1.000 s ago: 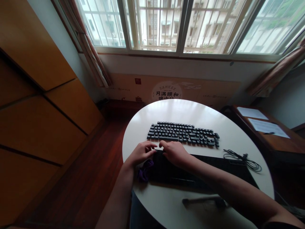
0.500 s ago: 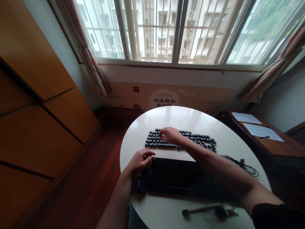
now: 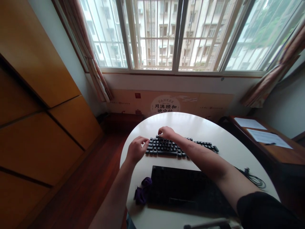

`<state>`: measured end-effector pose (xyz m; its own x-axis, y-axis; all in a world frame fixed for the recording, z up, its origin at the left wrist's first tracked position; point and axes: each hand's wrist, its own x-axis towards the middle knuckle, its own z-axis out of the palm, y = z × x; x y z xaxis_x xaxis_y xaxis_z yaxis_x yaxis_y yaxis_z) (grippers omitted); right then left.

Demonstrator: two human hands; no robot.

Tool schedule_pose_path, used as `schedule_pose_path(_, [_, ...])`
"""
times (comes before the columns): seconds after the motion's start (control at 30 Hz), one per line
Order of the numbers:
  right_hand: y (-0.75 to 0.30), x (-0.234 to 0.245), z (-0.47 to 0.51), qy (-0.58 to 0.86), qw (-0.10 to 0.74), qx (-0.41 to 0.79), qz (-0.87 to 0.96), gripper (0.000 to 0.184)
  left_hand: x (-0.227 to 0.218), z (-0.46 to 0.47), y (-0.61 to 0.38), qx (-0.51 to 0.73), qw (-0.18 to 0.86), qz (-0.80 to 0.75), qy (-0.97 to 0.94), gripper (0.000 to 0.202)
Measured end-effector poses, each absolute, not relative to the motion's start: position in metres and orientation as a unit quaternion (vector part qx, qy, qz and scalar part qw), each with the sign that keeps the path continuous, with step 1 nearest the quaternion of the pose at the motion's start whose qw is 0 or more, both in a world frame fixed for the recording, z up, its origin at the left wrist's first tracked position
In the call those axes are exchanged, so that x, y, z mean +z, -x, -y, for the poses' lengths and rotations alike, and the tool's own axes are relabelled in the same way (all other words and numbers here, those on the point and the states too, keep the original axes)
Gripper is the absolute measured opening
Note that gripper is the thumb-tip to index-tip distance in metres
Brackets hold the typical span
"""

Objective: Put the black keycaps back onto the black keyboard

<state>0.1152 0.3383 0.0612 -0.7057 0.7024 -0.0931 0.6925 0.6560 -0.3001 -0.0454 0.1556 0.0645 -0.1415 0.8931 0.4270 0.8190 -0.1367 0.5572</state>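
Observation:
Black keycaps (image 3: 166,152) lie in rows, in keyboard layout, on the white round table (image 3: 140,127). My right hand (image 3: 168,133) is over their upper left rows, its fingers pinched at the top row. What is between its fingertips is too small to make out. At the left end of the rows is my left hand (image 3: 137,149), thumb and fingers apart and fingertips by the outermost keycaps. Nearer to me rests a flat, black, keyboard-sized panel (image 3: 176,184), its right part hidden under my right forearm.
A bunched purple cloth item (image 3: 141,194) lies left of the panel. To the right is a coiled black cable (image 3: 256,181). A blurred grey-handled tool (image 3: 207,224) is cut off at the bottom edge. Papers (image 3: 269,138) lie on a brown side table.
My left hand has moved forward from the panel's corner to the left end of the keycaps. My right hand has shifted slightly towards the top row. The view has tilted up a little.

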Motion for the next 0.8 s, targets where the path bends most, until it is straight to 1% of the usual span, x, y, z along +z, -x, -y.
schedule_pose_path(0.07, [-0.114, 0.059, -0.341, 0.380, 0.009, 0.167, 0.910, 0.026, 0.070, -0.184, 0.055, 0.335, 0.042, -0.675, -0.656, 0.020])
schedule_pose_path(0.17, [-0.115, 0.055, -0.344, 0.379, 0.009, 0.177, 0.908, 0.027, 0.068, -0.228, 0.066, 0.260, 0.060, -0.704, -0.658, 0.016])
schedule_pose_path(0.23, [-0.115, 0.052, -0.345, 0.379, 0.016, 0.182, 0.907, 0.026, 0.061, -0.251, 0.069, 0.211, 0.082, -0.714, -0.663, 0.017])
schedule_pose_path(0.3, [-0.115, 0.050, -0.344, 0.382, 0.030, 0.185, 0.905, 0.024, 0.055, -0.269, 0.069, 0.167, 0.105, -0.716, -0.669, 0.023])
schedule_pose_path(0.43, [-0.115, 0.050, -0.340, 0.395, 0.084, 0.179, 0.897, 0.011, 0.047, -0.290, 0.066, 0.106, 0.144, -0.707, -0.684, 0.028])
schedule_pose_path(0.47, [-0.117, 0.052, -0.339, 0.399, 0.103, 0.175, 0.894, 0.011, 0.046, -0.294, 0.065, 0.096, 0.151, -0.704, -0.688, 0.028])
schedule_pose_path(0.63, [-0.150, 0.072, -0.326, 0.403, 0.198, 0.173, 0.876, 0.014, 0.047, -0.303, 0.060, 0.060, 0.179, -0.684, -0.705, 0.029])
schedule_pose_path(0.8, [-0.213, 0.089, -0.288, 0.377, 0.251, 0.203, 0.868, 0.013, 0.048, -0.307, 0.053, 0.041, 0.184, -0.679, -0.709, 0.029])
